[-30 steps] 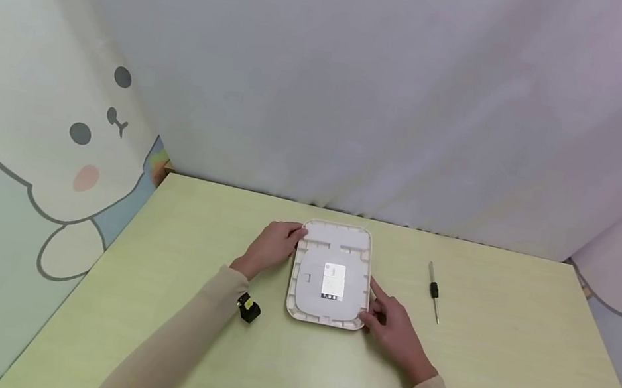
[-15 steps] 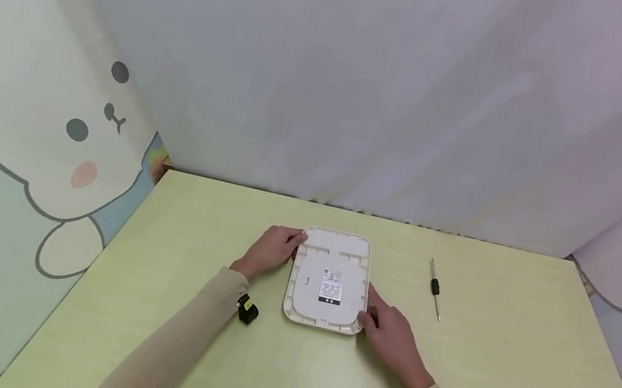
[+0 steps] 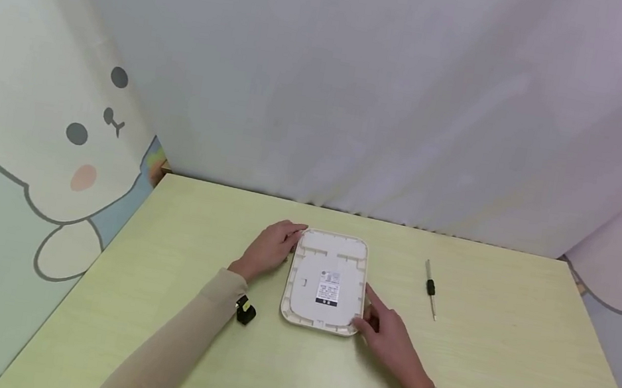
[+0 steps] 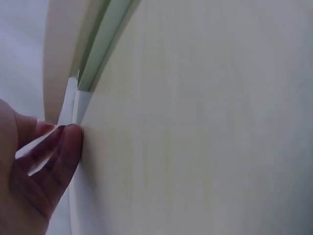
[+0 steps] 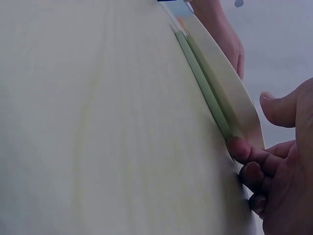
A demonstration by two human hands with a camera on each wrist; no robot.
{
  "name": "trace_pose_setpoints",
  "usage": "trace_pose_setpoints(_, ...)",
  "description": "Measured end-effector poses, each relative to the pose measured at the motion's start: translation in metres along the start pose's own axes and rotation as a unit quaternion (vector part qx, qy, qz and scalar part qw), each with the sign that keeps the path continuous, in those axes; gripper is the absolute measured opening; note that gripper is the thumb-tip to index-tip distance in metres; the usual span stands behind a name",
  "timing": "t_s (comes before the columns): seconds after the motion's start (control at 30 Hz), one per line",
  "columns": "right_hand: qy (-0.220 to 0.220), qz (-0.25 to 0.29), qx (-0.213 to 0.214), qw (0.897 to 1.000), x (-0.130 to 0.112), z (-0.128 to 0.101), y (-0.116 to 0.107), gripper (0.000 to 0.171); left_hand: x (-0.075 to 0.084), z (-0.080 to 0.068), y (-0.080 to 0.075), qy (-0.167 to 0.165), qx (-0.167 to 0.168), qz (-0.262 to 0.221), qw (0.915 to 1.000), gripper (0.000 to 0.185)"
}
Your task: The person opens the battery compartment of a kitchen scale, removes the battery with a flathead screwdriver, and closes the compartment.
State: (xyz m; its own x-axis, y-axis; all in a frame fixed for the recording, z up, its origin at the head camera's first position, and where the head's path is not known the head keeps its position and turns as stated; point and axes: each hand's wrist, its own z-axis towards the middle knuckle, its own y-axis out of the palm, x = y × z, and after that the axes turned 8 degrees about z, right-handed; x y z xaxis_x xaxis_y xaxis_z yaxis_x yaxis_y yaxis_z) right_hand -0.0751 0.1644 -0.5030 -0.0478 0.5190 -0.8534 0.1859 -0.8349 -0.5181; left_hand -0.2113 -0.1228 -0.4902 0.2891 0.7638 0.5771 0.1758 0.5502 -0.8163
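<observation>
A white plastic device [image 3: 302, 293], rounded and rectangular, lies with a ribbed rim and a printed label [image 3: 328, 288] facing up. At its upper left corner my left hand [image 3: 269, 251] pinches the edge, thumb above and fingers lower at the side. My right hand [image 3: 392, 340] grips the lower right edge, its fingers curled at the side. Seen from the right wrist, the device's pale shell [image 5: 230, 83] sits over a green strip [image 5: 203, 83], with the index fingertip at the strip's end. The left wrist view shows the left hand [image 4: 44, 166] with fingertips close to the tabletop.
A thin screwdriver [image 3: 431, 288] with a black grip lies to the right of the device on the pale yellow table [image 3: 504, 357]. Behind the table hangs a light curtain [image 3: 362, 94]. A wall with a cartoon animal print [image 3: 54, 135] stands at the left.
The device has shifted slightly toward me and a little left, both hands staying at its edges. The glare on the label is gone, so its print now shows. The screwdriver lies as before.
</observation>
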Motion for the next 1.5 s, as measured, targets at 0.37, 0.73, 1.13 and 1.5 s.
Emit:
trace_pose_setpoints(0.37, -0.064, -0.065, 0.034, 0.995, -0.003, -0.013, 0.008, 0.101, -0.010, -0.003, -0.014, 0.115, -0.079, 0.063, 0.9882, 0.051)
trace_pose_setpoints(0.73, -0.049, -0.073, 0.022, 0.996, -0.001, -0.013, 0.009, 0.106, -0.009, -0.007, -0.017, 0.104, -0.112, 0.091, 0.9841, 0.054)
trace_pose_setpoints(1.13, -0.076, -0.011, 0.038, 0.996, 0.008, -0.009, -0.015, 0.067, -0.012, -0.053, -0.023, 0.120, -0.105, 0.166, 0.9732, 0.057)
trace_pose_setpoints(1.5, -0.033, -0.042, 0.044, 0.998, 0.016, 0.014, -0.044, 0.050, -0.001, -0.109, -0.025, 0.148, -0.081, 0.198, 0.9656, 0.057)
